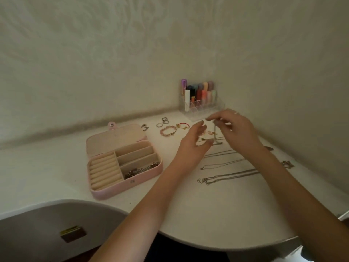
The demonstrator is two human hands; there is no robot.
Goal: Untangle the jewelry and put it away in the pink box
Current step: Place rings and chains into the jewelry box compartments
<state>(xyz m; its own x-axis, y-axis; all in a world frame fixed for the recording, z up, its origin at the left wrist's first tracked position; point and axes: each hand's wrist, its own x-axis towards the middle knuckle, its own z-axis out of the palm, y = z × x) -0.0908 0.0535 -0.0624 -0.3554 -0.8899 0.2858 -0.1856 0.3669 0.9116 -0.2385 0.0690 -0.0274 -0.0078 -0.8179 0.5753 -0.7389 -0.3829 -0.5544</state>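
The white table (217, 214) carries everything. At nine o'clock from the hands lies the pink box (105, 193), lid open: ring rolls on its left, three long compartments on its right, the nearest holding dark tangled jewelry (140, 171). At twelve o'clock a clear organizer (203, 107) holds about ten coloured tubes; no writing is legible. The right hand (238, 132) pinches a thin chain (215, 135) hanging to the table; the left hand (194, 144) is relaxed, its grip holding nothing. Three necklaces (226, 174) lie at five o'clock. Two bracelets (168, 130) and three rings (164, 121) sit between box and organizer.
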